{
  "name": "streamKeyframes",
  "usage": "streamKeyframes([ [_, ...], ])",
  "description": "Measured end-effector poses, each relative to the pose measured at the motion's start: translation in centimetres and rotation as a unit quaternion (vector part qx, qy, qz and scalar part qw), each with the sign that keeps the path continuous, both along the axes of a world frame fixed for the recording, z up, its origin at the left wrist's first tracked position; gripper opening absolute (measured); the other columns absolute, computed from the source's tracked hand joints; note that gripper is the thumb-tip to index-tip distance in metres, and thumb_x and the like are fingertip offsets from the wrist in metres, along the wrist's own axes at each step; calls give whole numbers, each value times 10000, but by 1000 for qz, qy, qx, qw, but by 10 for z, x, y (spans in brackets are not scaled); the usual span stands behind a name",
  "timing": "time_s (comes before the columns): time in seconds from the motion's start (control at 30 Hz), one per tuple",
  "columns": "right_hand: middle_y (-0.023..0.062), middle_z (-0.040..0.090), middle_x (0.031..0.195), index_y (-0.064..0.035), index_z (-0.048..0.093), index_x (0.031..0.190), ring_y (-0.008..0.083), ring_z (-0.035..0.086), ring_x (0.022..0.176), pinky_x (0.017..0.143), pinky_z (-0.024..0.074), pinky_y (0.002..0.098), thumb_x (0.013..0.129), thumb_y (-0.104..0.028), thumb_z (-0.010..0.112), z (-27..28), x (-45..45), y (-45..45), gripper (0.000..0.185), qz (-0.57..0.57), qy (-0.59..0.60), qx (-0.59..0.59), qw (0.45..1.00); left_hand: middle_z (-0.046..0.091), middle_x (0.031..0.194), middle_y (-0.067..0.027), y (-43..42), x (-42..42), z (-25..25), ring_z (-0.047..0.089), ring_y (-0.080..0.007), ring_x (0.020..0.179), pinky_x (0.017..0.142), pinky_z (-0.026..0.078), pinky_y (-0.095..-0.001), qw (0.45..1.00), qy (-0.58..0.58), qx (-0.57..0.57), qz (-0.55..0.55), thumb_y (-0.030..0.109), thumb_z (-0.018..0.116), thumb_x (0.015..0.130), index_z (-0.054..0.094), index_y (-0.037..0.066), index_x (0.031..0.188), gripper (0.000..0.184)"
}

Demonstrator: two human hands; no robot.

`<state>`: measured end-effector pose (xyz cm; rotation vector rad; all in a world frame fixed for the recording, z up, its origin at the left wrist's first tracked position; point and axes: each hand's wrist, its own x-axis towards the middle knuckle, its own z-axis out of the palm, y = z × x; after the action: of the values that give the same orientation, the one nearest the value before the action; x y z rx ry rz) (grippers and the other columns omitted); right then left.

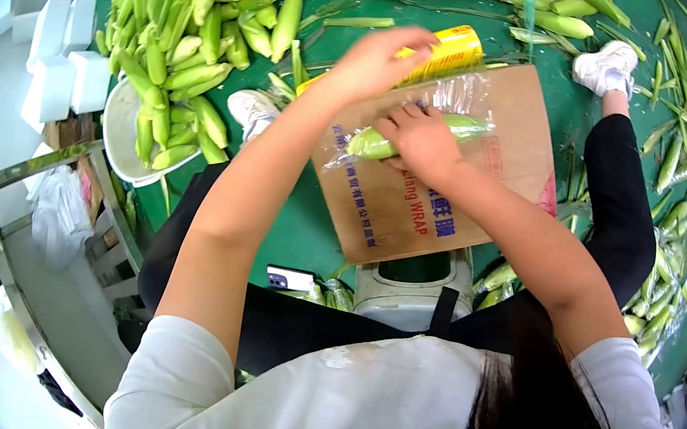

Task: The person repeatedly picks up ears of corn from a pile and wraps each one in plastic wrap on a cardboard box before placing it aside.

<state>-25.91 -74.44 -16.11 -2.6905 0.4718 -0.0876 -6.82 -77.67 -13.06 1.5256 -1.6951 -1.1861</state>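
An ear of corn in green husk (373,144) lies on clear plastic film (472,100) over a brown cardboard sheet (396,223). My right hand (427,142) rests on the corn, its fingers curled over the husk and film. At the far edge of the cardboard is a yellow roll (455,51) with film on it. My left hand (386,61), slightly blurred, is over this roll with its fingers stretched out to the right. Whether it touches the roll is unclear.
Unwrapped corn (205,13) is heaped at the upper left, partly in a white basket (119,125). Film-wrapped corn (666,275) lies at the right. A grey stool (375,296) is under the cardboard's near edge. A phone (290,278) lies left of it.
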Motion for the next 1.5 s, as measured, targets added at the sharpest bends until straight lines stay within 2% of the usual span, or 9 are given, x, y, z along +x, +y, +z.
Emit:
streamKeyframes([
  [0.2, 155, 714, 1167, -133, 721, 1218, 339, 664, 1084, 920, 522, 407, 649, -511, 840, 11, -8, -2, 693, 177, 273, 363, 873, 232, 1683, -50, 39, -82, -78, 188, -268, 1554, 1209, 131, -650, 920, -296, -179, -183, 460, 555, 987, 512, 386, 1472, 493],
  [0.47, 151, 651, 1307, -8, 627, 1331, 256, 603, 1179, 1018, 469, 383, 855, -577, 724, 64, -68, 85, 748, 373, 354, 549, 659, 292, 1656, -47, 77, -130, -68, 281, -256, 1517, 1211, 190, -606, 901, -340, -207, -173, 485, 574, 945, 473, 373, 1496, 571],
  [0.63, 115, 648, 1273, -7, 493, 1452, 166, 580, 1159, 1035, 462, 367, 902, -380, 757, 157, -260, 113, 715, -41, 113, 840, 529, 342, 1610, -151, 102, -159, -69, 320, -317, 1493, 1186, 252, -602, 902, -362, -208, -109, 309, 572, 929, 467, 218, 1512, 599],
  [0.77, 149, 569, 1400, 26, 459, 1457, 258, 589, 1228, 1052, 459, 405, 761, -474, 786, 229, -403, 164, 917, -504, -198, 638, 547, 471, 1484, -175, 177, -257, -83, 468, -353, 1354, 1136, 360, -521, 922, -236, -173, -256, 109, 540, 887, 529, 106, 1410, 523],
  [0.93, 237, 517, 1460, 28, 395, 1494, 357, 506, 1336, 1105, 407, 416, 836, -194, 723, 99, -649, 318, 768, -770, 281, 147, 554, 642, 1295, -147, 150, -264, -48, 630, -338, 1159, 1021, 499, -405, 969, 67, -195, -139, -23, 614, 820, 669, 64, 1229, 422],
  [1.13, 252, 425, 1545, -22, 356, 1550, 390, 408, 1428, 1180, 306, 466, 887, -113, 696, 124, -542, 211, 751, -625, 190, -190, 733, 522, 1239, -228, -39, -25, -128, 521, -410, 1158, 1041, 421, -513, 811, -215, -133, 528, 150, 724, 815, 430, 10, 1364, 639],
  [1.2, 210, 417, 1562, -38, 406, 1528, 379, 380, 1449, 1202, 263, 468, 938, -7, 619, 143, -431, 100, 628, -635, 76, -155, 753, 529, 1349, -261, -80, 20, -167, 532, -436, 1251, 1057, 438, -516, 772, -249, 196, 550, 371, 818, 791, 401, -17, 1376, 817],
  [1.4, 160, 664, 1199, -31, 612, 1323, 202, 666, 1046, 922, 514, 324, 915, -62, 683, 76, -239, 0, 415, -509, -63, 336, 790, 649, 1199, -241, -94, 76, -247, 697, -355, 986, 856, 570, -437, 830, -97, 228, 499, 382, 791, 843, 484, -42, 1293, 690],
  [1.5, 133, 694, 960, 11, 640, 1199, 221, 665, 834, 748, 526, 368, 910, -275, 749, -11, -187, 43, 421, -551, -53, 138, 821, 636, 941, -130, -85, 87, -158, 654, -198, 655, 486, 483, -318, 743, 295, 239, 551, 399, 689, 928, 553, 2, 1155, 477],
])
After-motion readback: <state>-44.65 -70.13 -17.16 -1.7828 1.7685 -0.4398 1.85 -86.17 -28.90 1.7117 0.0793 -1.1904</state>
